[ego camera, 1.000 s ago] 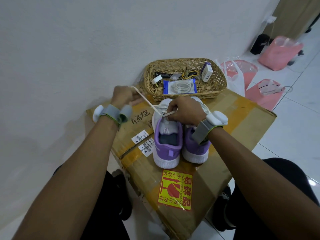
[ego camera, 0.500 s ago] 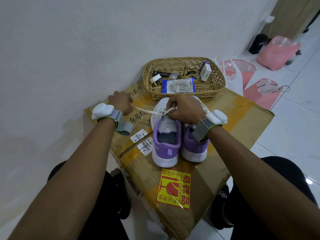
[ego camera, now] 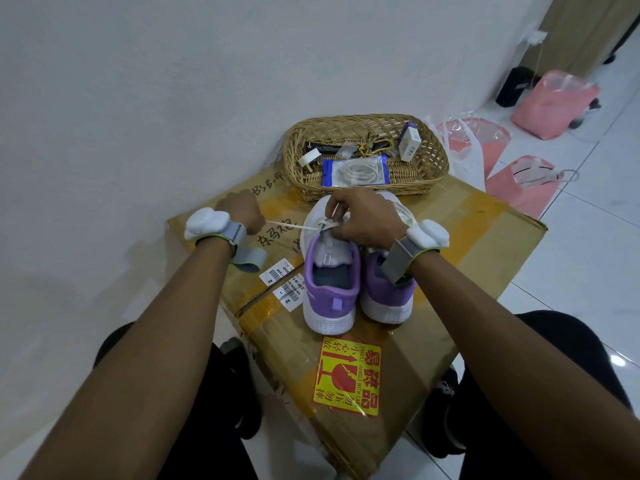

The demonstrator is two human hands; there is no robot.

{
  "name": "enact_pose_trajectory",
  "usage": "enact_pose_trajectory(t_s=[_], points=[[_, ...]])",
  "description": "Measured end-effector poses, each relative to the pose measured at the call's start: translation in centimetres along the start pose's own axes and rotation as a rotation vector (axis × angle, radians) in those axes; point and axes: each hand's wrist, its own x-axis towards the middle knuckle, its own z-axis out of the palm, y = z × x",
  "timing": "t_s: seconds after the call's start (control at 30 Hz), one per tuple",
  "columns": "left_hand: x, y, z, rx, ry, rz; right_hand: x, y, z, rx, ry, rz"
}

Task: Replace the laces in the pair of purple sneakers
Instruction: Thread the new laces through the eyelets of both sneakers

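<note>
Two purple sneakers with white soles are shown side by side on a taped cardboard box [ego camera: 485,244]. The nearer-left sneaker [ego camera: 330,292] and the right sneaker [ego camera: 389,299] are set upright with heels toward the person and toes toward the wicker basket [ego camera: 434,152] at the far edge of the box. Their long axes run roughly parallel, away from the viewer, and their sides appear to touch.

A flat white lace [ego camera: 287,225] is drawn taut from the eyelet area of the nearer-left sneaker out to the left, lying almost crosswise to that shoe's long axis. Its outer end is gripped in the left hand [ego camera: 242,211], which is closed into a fist over the box. The right hand [ego camera: 367,218] is held over the front of the shoe, fingers curled, with the lace pinched at the eyelets.

A blue-edged packet [ego camera: 353,171] holding coiled white cord is seen in the basket. Pink bags [ego camera: 519,183] stand on the tiled floor to the right.
</note>
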Motion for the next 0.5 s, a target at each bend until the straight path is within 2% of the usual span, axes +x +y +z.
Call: enact_pose_trajectory(t_s=[0.07, 0.13, 0.2, 0.3, 0.5], points=[[-0.5, 1.5, 0.1, -0.002, 0.023, 0.14, 0.1, 0.0, 0.1, 0.004, -0.007, -0.018], [-1.6, 2.8, -0.4, -0.126, -0.045, 0.34, 0.1, 0.1, 0.1, 0.022, -0.012, -0.035], [-2.7, 3.5, -1.0, -0.244, -0.103, 0.445, 0.2, 0.2, 0.1, 0.036, -0.018, -0.05], [-2.2, 3.2, -0.9, -0.349, -0.046, 0.419, 0.4, 0.3, 0.0, 0.055, -0.038, -0.06], [-1.1, 0.3, -0.8, -0.296, 0.056, 0.212, 0.4, 0.8, -0.4, 0.02, -0.075, -0.02]])
